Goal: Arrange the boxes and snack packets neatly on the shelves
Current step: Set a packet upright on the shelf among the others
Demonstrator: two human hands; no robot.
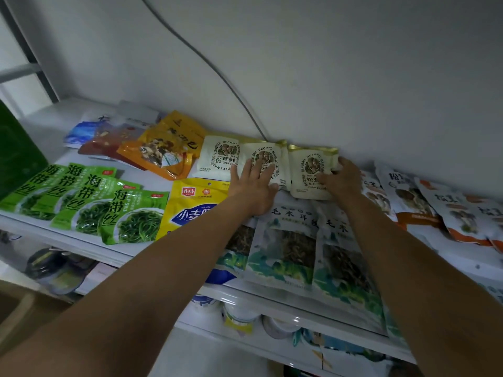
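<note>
Three cream packets with round mushroom emblems lie in a row at the back of the white top shelf (81,242). My left hand (253,186) lies flat, fingers spread, on the middle cream packet (272,159). My right hand (341,176) grips the right edge of the right cream packet (307,172), fingers curled around it. The left cream packet (217,159) lies untouched. Below the hands lie two pale green-and-white fungus packets (285,240), partly under my forearms.
Several green kelp packets (89,202) overlap at the front left, next to a yellow packet (190,205). Orange and brown packets (160,148) sit behind them. White-and-orange mushroom packets (441,208) overlap on the right. A grey cable (217,72) runs down the wall. Jars stand on the lower shelf.
</note>
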